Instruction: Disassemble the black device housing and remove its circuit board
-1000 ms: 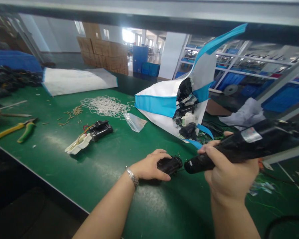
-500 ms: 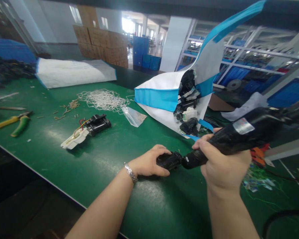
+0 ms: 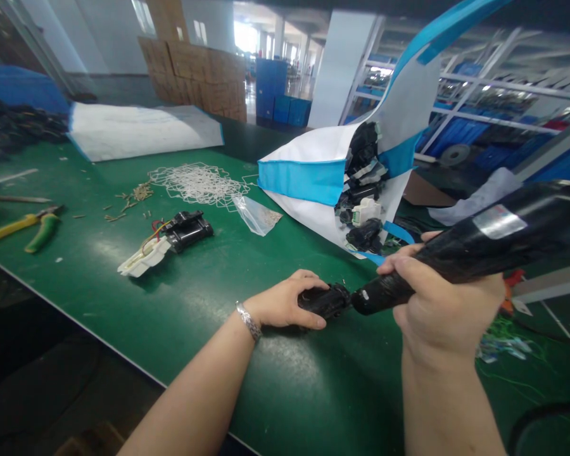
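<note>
Black cylindrical part [image 3: 333, 300], 1 piece: lying on the surface under the left hand [image 3: 284, 305], between its fingers [image 3: 308, 318] and thumb, which grasp it from above; its far end projects to the right of them.

Black tool [image 3: 484, 250], 1 piece, silver label [image 3: 498, 220]: clenched in the right hand [image 3: 449, 310], fingers wrapped around its narrower front section. Nose directed left, close to the part's end; whether they touch cannot be told.

Bracelet [image 3: 248, 322], silver-coloured, 1: on the left wrist, just behind the left fingers.

Green surface [image 3: 194, 310]: beneath both hands.

Clear bag [image 3: 257, 216], 1: beyond the left fingers.

White sack [image 3: 304, 180], blue trim, 1: beyond both sets of fingers, on its side, mouth to the right, black parts [image 3: 363, 237] showing.

White-and-black assembly [image 3: 187, 233], 1, with red and yellow wires: left of the left fingers, well apart.

White tangled strands [image 3: 197, 182], 1 heap: farther beyond the left fingers.

Small brass-coloured pieces [image 3: 142, 191], scattered: left of that heap.

Pliers [image 3: 42, 233], yellow and green handles, 1: far left of the left fingers.
</note>
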### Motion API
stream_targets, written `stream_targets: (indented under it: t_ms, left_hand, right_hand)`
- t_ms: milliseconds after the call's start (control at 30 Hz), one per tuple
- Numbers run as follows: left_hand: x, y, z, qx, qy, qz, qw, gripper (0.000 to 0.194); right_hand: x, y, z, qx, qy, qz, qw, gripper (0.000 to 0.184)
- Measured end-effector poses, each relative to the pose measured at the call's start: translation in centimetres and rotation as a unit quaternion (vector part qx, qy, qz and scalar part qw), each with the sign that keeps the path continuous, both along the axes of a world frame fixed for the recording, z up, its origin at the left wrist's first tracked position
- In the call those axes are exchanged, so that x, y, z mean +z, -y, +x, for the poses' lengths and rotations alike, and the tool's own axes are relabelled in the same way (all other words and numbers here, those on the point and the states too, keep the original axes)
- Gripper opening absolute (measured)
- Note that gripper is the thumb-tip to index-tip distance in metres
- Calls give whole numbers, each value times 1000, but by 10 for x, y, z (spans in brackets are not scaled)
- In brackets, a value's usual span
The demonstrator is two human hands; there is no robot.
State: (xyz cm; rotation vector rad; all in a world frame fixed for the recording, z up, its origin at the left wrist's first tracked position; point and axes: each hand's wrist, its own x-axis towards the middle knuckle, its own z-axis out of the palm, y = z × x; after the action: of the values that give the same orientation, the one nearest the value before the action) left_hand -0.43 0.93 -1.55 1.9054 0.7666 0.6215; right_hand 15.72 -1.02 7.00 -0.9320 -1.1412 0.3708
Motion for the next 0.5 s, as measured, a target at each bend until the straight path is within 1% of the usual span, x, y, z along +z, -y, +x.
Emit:
stream_targets:
  t_ms: [133,200,267,333,400,500]
  left_hand:
    - [-1,0,0,-3,-4,-4,1000,57]
    - [-2,0,1,12,4,-1,1000,58]
    - [-2,1,2,42,18,11,999,54]
    - [-1,2,3,66,38,22,997,44]
    - [1,3,3,63,59,29,996,33]
    - [2,4,4,34,87,36,995,23]
  right_hand:
    - [9,3,0,43,-64,44,996,20]
    - [16,5,2,55,-93,50,993,23]
    - [22,7,6,66,-121,36,990,24]
    - [27,9,9,70,-148,17,986,26]
    - [29,10,13,70,-175,-9,982,27]
    - [31,9,17,67,-203,-31,976,27]
